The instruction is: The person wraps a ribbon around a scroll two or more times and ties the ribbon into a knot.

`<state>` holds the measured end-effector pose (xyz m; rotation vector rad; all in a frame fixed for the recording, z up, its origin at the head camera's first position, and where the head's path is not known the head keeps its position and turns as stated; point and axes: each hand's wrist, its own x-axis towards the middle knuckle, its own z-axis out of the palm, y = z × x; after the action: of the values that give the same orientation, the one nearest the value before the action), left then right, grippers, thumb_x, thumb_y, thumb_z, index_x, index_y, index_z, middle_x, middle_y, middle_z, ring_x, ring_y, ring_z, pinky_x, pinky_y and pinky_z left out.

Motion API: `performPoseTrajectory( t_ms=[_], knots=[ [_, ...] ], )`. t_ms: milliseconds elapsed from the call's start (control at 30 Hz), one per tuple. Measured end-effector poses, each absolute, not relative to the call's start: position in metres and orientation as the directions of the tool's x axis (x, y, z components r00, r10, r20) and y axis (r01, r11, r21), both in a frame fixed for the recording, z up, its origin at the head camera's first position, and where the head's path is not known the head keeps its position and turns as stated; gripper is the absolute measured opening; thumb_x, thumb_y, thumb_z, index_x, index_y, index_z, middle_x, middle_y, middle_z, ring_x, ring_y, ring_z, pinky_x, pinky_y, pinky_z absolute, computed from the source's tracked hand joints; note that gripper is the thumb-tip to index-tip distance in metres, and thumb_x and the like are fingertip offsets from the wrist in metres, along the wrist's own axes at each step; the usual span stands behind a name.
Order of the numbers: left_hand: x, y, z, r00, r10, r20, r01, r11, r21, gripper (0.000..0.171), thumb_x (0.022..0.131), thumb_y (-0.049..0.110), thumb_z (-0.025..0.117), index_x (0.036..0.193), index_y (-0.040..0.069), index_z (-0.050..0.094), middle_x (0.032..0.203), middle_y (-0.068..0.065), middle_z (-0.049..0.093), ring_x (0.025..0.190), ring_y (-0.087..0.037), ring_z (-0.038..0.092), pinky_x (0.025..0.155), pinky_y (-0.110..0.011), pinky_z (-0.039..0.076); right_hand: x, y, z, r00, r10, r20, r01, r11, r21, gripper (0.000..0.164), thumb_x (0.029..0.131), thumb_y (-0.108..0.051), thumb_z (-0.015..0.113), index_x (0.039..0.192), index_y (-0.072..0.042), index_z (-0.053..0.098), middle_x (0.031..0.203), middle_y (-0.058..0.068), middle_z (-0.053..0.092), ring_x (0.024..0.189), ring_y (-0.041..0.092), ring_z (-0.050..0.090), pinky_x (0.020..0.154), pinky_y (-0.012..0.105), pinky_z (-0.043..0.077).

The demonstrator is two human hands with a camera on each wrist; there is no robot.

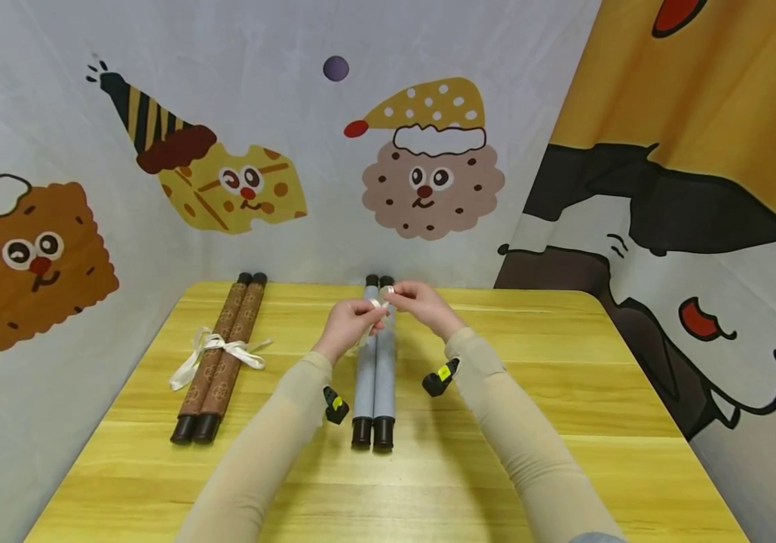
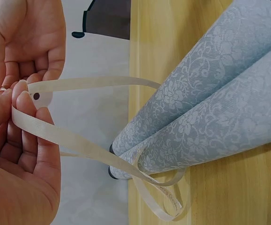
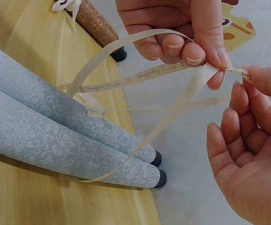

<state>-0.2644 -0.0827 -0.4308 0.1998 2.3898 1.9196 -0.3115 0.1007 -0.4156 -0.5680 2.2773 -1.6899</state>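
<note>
Two blue-grey patterned scrolls (image 1: pixel 364 385) with dark end caps lie side by side on the table. A cream ribbon (image 3: pixel 140 77) with printed lettering runs from around them up to both hands. My left hand (image 1: pixel 350 328) pinches the ribbon between thumb and fingers, above the scrolls. Close beside it, my right hand (image 1: pixel 424 305) pinches a short end of the same ribbon. In the left wrist view, ribbon strands (image 2: pixel 51 133) stretch from the fingers to the scrolls, and a loose loop hangs by them. The ribbon's crossing is partly hidden by the left fingers.
Two brown patterned scrolls (image 1: pixel 233 362), tied with a white ribbon bow (image 1: pixel 187 369), lie on the table's left side. Behind the wooden table (image 1: pixel 530 422) hangs a cartoon-printed cloth (image 1: pixel 279 256). Small black devices with yellow marks (image 1: pixel 439 377) hang at both wrists.
</note>
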Motion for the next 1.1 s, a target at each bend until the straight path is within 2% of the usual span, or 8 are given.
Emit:
performPoseTrajectory(
  t_ms=[200,300,433,533,633,833,933,1100],
  knots=[
    [-0.266,-0.084,-0.432,-0.989,0.149,0.023,0.055,0.212,0.976,0.031,0.097,0.023,0.066,0.091,-0.007,0.072,0.080,-0.006,0.070,0.073,-0.019,0.064,0.072,-0.040,0.052,-0.310,0.104,-0.416,-0.893,-0.449,0.009,-0.089,0.157,-0.984,0.024,0.100,-0.018,0.060,0.100,0.006,0.061,0.097,0.021,0.058,0.101,0.038,0.055,0.100,0.054,0.043],
    [-0.267,-0.085,-0.433,-0.991,0.135,0.013,0.039,0.194,0.980,0.028,0.096,0.021,0.068,0.092,-0.007,0.072,0.077,-0.006,0.069,0.070,-0.016,0.062,0.071,-0.039,0.052,-0.310,0.109,-0.415,-0.903,-0.430,0.004,-0.019,0.031,-0.999,0.024,0.101,-0.014,0.057,0.103,0.009,0.058,0.089,0.009,0.054,0.089,0.026,0.054,0.095,0.046,0.046],
    [-0.267,-0.086,-0.433,-0.994,0.107,0.008,0.026,0.167,0.986,0.026,0.095,0.017,0.069,0.095,-0.008,0.072,0.075,-0.005,0.068,0.067,-0.013,0.060,0.066,-0.030,0.050,-0.310,0.120,-0.414,-0.932,-0.361,0.032,0.036,-0.182,-0.983,0.014,0.101,-0.008,0.054,0.097,0.003,0.061,0.085,0.005,0.051,0.078,0.017,0.048,0.081,0.032,0.047],
    [-0.266,-0.088,-0.433,-0.996,0.086,0.014,0.028,0.162,0.986,0.025,0.095,0.016,0.069,0.096,-0.009,0.072,0.073,-0.004,0.067,0.065,-0.012,0.060,0.062,-0.024,0.048,-0.311,0.130,-0.415,-0.953,-0.300,0.047,0.035,-0.263,-0.964,0.016,0.102,-0.008,0.053,0.088,-0.005,0.060,0.083,0.004,0.048,0.075,0.016,0.044,0.077,0.031,0.044],
    [-0.266,-0.089,-0.432,-0.997,0.071,0.029,0.041,0.170,0.985,0.025,0.095,0.016,0.069,0.095,-0.009,0.072,0.072,-0.003,0.067,0.064,-0.011,0.060,0.061,-0.023,0.047,-0.311,0.139,-0.419,-0.966,-0.256,0.037,0.018,-0.208,-0.978,0.019,0.102,-0.012,0.054,0.084,-0.008,0.056,0.082,0.003,0.045,0.076,0.016,0.043,0.078,0.033,0.043],
    [-0.268,-0.089,-0.433,-0.995,0.075,0.059,0.075,0.234,0.969,0.028,0.094,0.018,0.070,0.091,-0.009,0.072,0.072,-0.003,0.068,0.063,-0.010,0.060,0.063,-0.023,0.049,-0.309,0.152,-0.434,-0.978,-0.205,-0.039,0.038,0.005,-0.999,0.028,0.102,-0.020,0.058,0.097,0.007,0.054,0.084,0.006,0.049,0.079,0.021,0.047,0.074,0.031,0.047],
    [-0.267,-0.088,-0.433,-0.994,0.084,0.075,0.095,0.283,0.954,0.027,0.095,0.020,0.069,0.090,-0.007,0.073,0.073,-0.004,0.069,0.064,-0.011,0.061,0.062,-0.024,0.049,-0.307,0.155,-0.441,-0.979,-0.193,-0.068,0.058,0.059,-0.997,0.029,0.102,-0.023,0.058,0.100,0.006,0.055,0.088,0.007,0.052,0.084,0.027,0.050,0.075,0.032,0.048],
    [-0.267,-0.088,-0.432,-0.990,0.093,0.108,0.134,0.336,0.932,0.023,0.095,0.021,0.069,0.084,0.002,0.075,0.074,-0.005,0.070,0.065,-0.014,0.062,0.062,-0.027,0.049,-0.304,0.158,-0.449,-0.977,-0.176,-0.119,0.097,0.124,-0.987,0.024,0.102,-0.024,0.058,0.105,0.000,0.057,0.106,0.016,0.056,0.095,0.034,0.052,0.089,0.046,0.049]
  ],
)
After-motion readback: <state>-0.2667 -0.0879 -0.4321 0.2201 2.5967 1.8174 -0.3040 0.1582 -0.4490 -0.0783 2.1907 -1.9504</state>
